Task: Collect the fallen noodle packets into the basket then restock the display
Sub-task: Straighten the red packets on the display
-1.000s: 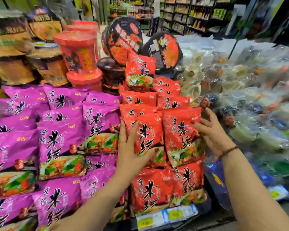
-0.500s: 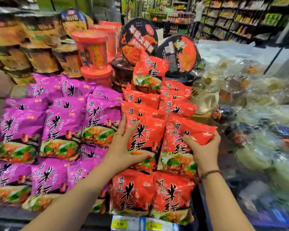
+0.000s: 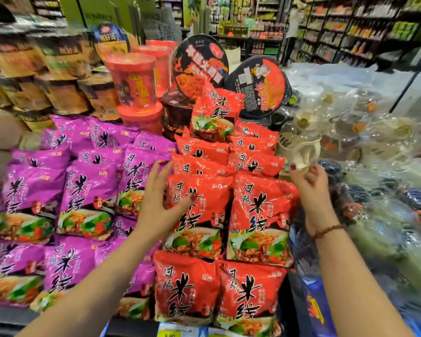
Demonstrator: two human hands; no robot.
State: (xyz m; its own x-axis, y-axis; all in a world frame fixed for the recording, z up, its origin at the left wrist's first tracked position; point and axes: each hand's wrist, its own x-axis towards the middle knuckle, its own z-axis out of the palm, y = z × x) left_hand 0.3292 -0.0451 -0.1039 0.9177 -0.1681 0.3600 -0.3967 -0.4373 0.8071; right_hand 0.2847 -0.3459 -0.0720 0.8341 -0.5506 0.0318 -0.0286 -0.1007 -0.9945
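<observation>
Noodle packets (image 3: 197, 288) in front, cup tubs (image 3: 131, 81) behind, wrapped goods (image 3: 374, 142) at right.

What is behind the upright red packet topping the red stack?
Two black noodle bowls on edge: left bowl, right bowl. The packet covers parts of their lower rims; what props them is hidden.

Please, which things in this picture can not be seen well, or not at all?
Head view only.
Basket: nowhere in frame.
Price label: cut off by the bottom edge.
Brown tubs at upper left: print lost to motion blur.
Right hand: its back hides whether it touches the red packet.
Wrapped goods at right: blurred, glare on plastic.
</observation>
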